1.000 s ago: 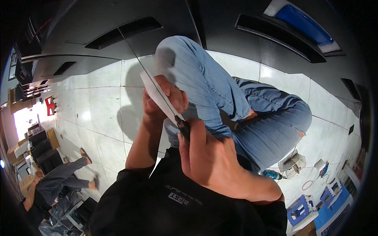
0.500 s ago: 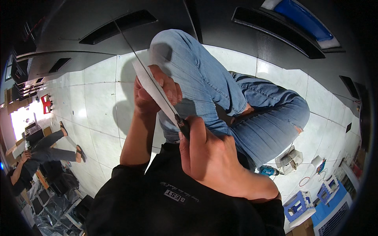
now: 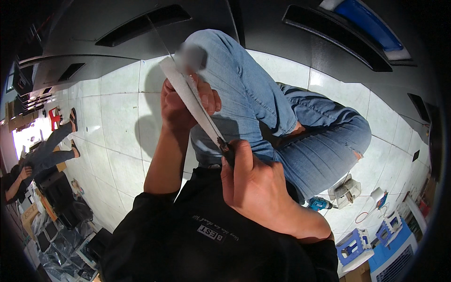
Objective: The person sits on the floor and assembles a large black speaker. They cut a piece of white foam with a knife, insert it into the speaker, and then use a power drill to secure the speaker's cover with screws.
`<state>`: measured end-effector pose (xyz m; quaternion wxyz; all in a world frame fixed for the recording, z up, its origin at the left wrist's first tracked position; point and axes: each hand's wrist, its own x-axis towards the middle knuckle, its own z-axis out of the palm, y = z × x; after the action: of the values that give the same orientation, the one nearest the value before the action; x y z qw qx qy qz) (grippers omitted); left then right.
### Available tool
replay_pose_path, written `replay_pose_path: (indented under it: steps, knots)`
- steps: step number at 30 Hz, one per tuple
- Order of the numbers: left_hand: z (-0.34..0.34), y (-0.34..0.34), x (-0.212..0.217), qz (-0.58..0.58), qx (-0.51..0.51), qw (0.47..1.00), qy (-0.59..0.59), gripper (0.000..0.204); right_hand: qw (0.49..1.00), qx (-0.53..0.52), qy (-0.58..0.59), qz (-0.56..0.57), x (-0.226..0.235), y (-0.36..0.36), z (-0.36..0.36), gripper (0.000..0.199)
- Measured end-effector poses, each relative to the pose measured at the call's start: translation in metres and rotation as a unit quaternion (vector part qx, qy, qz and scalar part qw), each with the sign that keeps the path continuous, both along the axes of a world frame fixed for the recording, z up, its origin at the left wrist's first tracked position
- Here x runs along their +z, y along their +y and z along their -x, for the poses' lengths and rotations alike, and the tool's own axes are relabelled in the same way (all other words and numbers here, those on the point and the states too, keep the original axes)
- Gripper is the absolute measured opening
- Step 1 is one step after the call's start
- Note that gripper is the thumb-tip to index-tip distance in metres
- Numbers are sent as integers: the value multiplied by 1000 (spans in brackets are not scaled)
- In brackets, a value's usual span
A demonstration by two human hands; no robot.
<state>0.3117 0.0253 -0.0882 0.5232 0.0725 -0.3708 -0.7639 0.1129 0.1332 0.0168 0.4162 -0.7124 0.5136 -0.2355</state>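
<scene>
My left hand (image 3: 190, 103) is closed on a white foam strip (image 3: 181, 87), which slants from the upper left down toward my other hand. My right hand (image 3: 258, 185) grips the dark handle (image 3: 227, 151) of a long, thin-bladed tool. Seen almost edge-on, the blade lies along the right side of the strip, and its fine line runs on past the strip's upper end. Whether it cuts into the foam, I cannot tell. Both hands are held above my jeans-clad leg (image 3: 225, 84).
Black panels with recessed slots (image 3: 145, 26) stand ahead. On the tiled floor at right are a blue power drill (image 3: 320, 204), a beige plastic piece (image 3: 346, 191) and folding stools (image 3: 353, 246). At far left, another person's legs (image 3: 54, 141) show near plastic-wrapped goods (image 3: 61, 254).
My hands, the foam strip and the tool have shifted slightly right, with the right hand a little lower. The other person's legs at far left have moved farther up the picture.
</scene>
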Motion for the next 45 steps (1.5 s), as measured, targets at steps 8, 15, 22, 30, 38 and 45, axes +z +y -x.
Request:
replay_pose_path:
  steps: [8, 15, 22, 30, 38, 45]
  knots:
    - [0, 0, 2, -17, 8, 1000, -2, 46, 999, -8, 11, 38, -7, 5, 1, 31]
    - [-2, -4, -2, -19, 8, 1000, 18, 52, 999, 0, 17, 30, -8, 7, 2, 32]
    - [-3, -9, -1, -19, -4, 998, 52, 59, 999, 15, 37, 31, -11, 11, 4, 32]
    - [0, -14, 2, -41, 29, 994, 96, 67, 998, 12, 37, 41, -12, 11, 5, 31]
    - [1, -20, 6, -47, 21, 992, 111, 65, 997, 7, 35, 64, -16, 11, 7, 30]
    - [0, -22, 9, -66, 21, 991, 116, 63, 998, 0, 27, 61, -19, 14, 6, 30]
